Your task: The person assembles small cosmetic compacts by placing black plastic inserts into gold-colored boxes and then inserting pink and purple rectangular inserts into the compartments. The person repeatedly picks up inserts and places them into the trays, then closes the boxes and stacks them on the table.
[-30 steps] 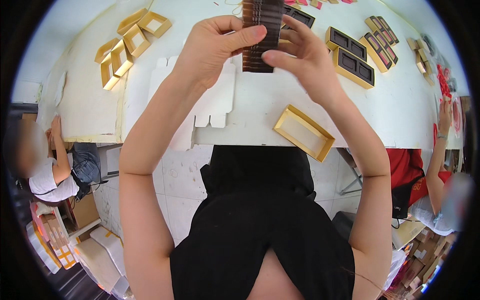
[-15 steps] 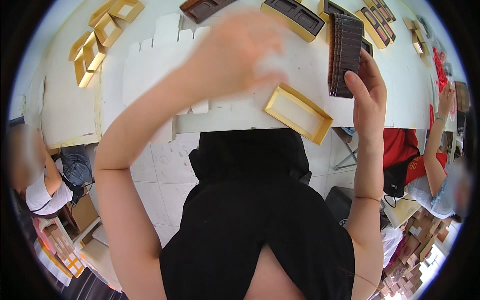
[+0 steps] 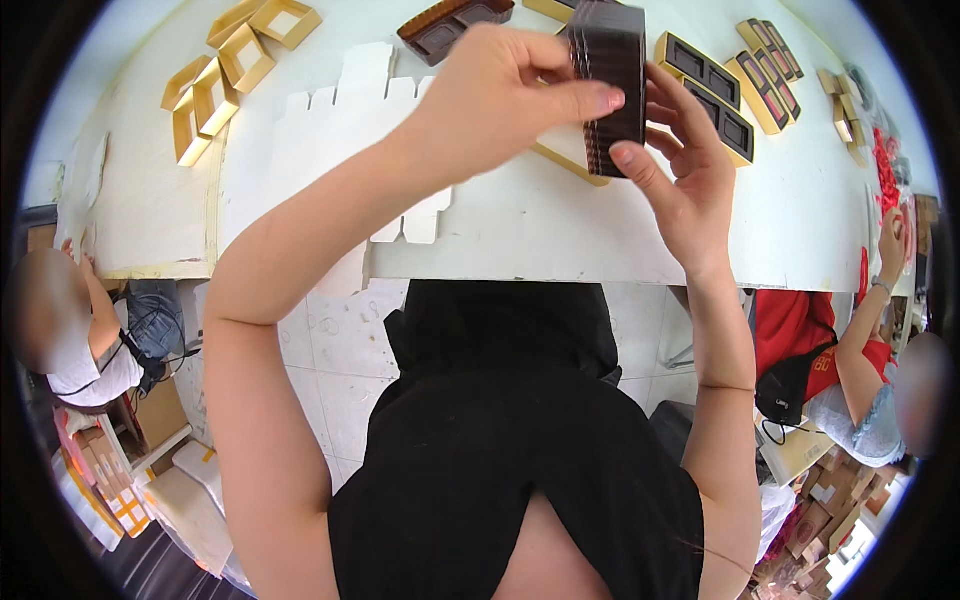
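Observation:
A stack of nested dark brown plastic trays [image 3: 618, 90] stands on end in the air between my hands, above the white table. My right hand [image 3: 690, 165] holds it from the right, thumb at the lower front corner and fingers behind. My left hand [image 3: 500, 105] is closed on the stack's left side, thumb across its face and fingers partly hidden behind. Beneath the stack lies an open gold box [image 3: 580, 168], mostly covered by my hands and the trays.
White die-cut card sheets [image 3: 335, 130] lie to the left. Several empty gold frames [image 3: 245, 60] stand at the far left. More brown trays [image 3: 450, 32] lie at the back; gold boxes with dark inserts [image 3: 722, 122] sit back right. Other people sit at both sides.
My left hand has come right and gripped the tray stack. My right hand has carried the stack left and farther back. The gold box now lies farther from the table's front edge.

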Motion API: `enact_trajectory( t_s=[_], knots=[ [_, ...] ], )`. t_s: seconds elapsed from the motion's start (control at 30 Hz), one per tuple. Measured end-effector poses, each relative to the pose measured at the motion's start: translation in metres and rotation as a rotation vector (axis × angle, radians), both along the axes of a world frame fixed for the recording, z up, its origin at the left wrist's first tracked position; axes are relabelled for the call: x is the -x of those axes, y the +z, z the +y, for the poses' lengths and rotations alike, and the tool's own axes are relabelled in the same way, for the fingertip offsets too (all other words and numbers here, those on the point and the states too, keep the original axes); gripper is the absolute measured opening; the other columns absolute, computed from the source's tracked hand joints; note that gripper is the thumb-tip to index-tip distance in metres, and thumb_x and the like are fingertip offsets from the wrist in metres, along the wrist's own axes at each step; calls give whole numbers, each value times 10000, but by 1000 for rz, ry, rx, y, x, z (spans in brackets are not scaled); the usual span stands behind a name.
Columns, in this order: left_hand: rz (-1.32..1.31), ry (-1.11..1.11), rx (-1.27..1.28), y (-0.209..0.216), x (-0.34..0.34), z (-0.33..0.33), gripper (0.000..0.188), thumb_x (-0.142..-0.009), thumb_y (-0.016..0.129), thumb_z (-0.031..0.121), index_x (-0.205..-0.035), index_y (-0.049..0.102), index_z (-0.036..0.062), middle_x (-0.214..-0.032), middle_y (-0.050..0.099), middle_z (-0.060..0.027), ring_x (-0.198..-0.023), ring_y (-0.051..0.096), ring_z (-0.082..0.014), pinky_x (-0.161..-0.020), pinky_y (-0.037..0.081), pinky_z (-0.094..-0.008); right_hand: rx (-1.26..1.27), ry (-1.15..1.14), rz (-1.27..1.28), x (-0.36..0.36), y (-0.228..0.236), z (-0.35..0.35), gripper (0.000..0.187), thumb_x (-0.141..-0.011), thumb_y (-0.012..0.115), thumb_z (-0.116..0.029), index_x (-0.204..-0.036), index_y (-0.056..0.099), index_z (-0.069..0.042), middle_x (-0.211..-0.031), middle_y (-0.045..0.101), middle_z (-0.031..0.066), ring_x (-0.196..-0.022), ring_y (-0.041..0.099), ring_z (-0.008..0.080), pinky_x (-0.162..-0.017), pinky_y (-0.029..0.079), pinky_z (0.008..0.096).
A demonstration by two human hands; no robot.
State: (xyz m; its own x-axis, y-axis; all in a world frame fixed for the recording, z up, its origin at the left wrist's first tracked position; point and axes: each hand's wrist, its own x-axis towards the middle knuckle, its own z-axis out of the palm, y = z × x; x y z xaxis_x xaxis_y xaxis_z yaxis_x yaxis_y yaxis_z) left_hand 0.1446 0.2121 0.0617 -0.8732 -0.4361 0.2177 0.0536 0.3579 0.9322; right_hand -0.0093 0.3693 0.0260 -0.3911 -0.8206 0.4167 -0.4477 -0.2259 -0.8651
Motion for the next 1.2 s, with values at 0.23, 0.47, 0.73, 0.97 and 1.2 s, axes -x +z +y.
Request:
enact_trajectory(
  t_s=[0.23, 0.47, 0.73, 0.97, 1.2],
  knots=[
    [555, 455, 267, -2, -9, -61, 199, -998, 577, 121, -1127, 654, -10, -977, 691, -27, -826, 611, -57, -739, 515, -224, 39, -219, 464, 8, 19, 1, 508, -812, 773, -79, -1287, 600, -31, -1162, 621, 143, -1024, 623, 272, -847, 541, 351],
    [370, 430, -520, -72, 26, -17, 253, -1019, 551, 311, -1090, 617, 77, -1017, 646, 17, -911, 565, -81, -817, 479, -282, -167, -146, 884, -37, -5, -12, 544, -742, 731, -34, -1267, 593, -50, -1184, 563, 142, -1087, 530, 347, -882, 493, 402],
    [161, 502, -543, -74, 32, -2, 260, -1062, 438, 325, -1059, 532, 82, -1000, 567, 10, -930, 482, -97, -852, 416, -281, -65, -330, 1141, -39, -37, -28, 408, -845, 652, -164, -1237, 625, -54, -1122, 570, 163, -977, 556, 340, -811, 486, 378],
    [137, 513, -456, -89, 34, -8, 327, -1065, 414, 354, -1009, 525, 51, -925, 528, 1, -853, 437, -107, -800, 406, -278, -2, -279, 1145, -40, -41, -20, 430, -883, 647, -329, -1231, 633, -76, -1074, 567, 142, -881, 548, 284, -754, 461, 384],
    [180, 466, -496, -91, 35, -18, 193, -1003, 531, 176, -1126, 579, 36, -1036, 615, -49, -961, 539, -140, -831, 445, -319, -10, -46, 910, -19, -33, -27, 513, -824, 733, -198, -1293, 577, -60, -1162, 564, 142, -981, 553, 322, -817, 494, 411]
  ],
)
